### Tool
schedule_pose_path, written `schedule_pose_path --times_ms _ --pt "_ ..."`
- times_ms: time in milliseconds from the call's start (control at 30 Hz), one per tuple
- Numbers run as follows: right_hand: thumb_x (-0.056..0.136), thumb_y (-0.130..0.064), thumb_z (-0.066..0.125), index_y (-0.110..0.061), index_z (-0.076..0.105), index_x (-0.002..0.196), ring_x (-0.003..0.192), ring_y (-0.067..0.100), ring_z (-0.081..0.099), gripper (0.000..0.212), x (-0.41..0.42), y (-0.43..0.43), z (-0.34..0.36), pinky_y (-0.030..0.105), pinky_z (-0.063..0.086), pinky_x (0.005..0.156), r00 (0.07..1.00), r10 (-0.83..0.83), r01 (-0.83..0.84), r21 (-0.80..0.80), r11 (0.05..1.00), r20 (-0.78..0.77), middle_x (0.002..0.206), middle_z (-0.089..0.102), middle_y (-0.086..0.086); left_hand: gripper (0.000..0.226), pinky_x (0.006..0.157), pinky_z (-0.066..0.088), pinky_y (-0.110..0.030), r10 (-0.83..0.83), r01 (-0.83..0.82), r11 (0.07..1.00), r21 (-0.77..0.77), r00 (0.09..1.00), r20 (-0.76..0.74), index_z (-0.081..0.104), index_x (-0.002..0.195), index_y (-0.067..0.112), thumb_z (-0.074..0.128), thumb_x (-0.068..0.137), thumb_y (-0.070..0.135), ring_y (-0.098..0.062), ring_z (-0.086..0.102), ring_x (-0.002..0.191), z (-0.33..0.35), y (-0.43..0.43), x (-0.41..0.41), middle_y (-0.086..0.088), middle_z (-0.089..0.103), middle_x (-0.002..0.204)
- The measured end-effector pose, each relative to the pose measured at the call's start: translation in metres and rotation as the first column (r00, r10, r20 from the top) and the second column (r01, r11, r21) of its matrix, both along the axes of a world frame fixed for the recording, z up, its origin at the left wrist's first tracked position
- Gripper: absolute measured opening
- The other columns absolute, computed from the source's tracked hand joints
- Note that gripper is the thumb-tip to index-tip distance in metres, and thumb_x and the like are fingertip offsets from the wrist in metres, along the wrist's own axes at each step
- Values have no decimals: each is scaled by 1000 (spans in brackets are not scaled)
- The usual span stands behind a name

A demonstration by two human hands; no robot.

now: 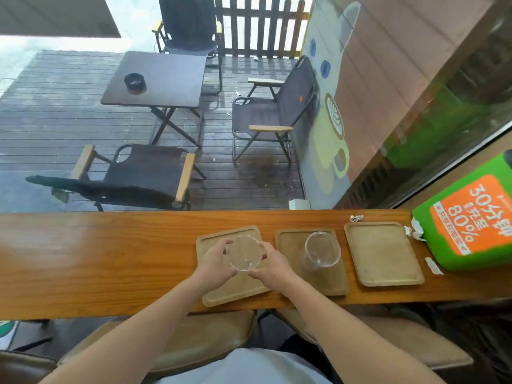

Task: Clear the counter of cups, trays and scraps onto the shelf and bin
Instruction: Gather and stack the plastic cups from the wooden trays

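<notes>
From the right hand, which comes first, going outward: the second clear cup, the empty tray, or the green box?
1. Second clear cup, on the middle tray just right of the right hand.
2. Empty tray, further right.
3. Green box, at the counter's far right end.

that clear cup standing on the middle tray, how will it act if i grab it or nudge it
The cup looks empty and thin-walled, so it is probably very light and may flex under a firm squeeze. It seems taller than its base is wide, so a nudge near the rim could tip it on the middle tray. Once on its side, the round wall would likely roll.
</notes>
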State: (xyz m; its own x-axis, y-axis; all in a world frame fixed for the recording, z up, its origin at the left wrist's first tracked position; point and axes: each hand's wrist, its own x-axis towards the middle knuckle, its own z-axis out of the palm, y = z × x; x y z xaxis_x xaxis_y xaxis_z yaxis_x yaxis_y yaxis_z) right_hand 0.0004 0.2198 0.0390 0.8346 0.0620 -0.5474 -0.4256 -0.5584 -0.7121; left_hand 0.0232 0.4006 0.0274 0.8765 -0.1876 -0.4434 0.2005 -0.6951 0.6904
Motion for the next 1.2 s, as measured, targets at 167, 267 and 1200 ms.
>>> schedule_pose_path --times_ms 167,267,1200 --pt "79 -21 80 -32 45 130 101 12 60 63 4 -11 15 34 58 85 993 -120 120 25 992 1 111 53 -16 72 77 59 -34 -32 33 999 -39 999 28 41 138 30 80 79 14 -18 64 91 13 -12 15 5 52 116" --pt "79 -20 80 -31 45 130 103 13 61 62 11 -22 31 34 57 86 986 -161 160 35 987 50 116 54 -12 72 80 59 -38 -50 55 998 -44 994 98 42 137 30 81 78 15 -19 64 95 27 -26 27 7 52 117" --pt "65 -50 87 -45 49 105 95 10 64 55 -3 -184 84 35 61 80 865 -425 412 105 905 268 107 59 -19 64 67 57 -24 -270 333 909 -250 929 255 52 129 32 85 74 34 -16 67 87 92 -186 58 13 61 108"
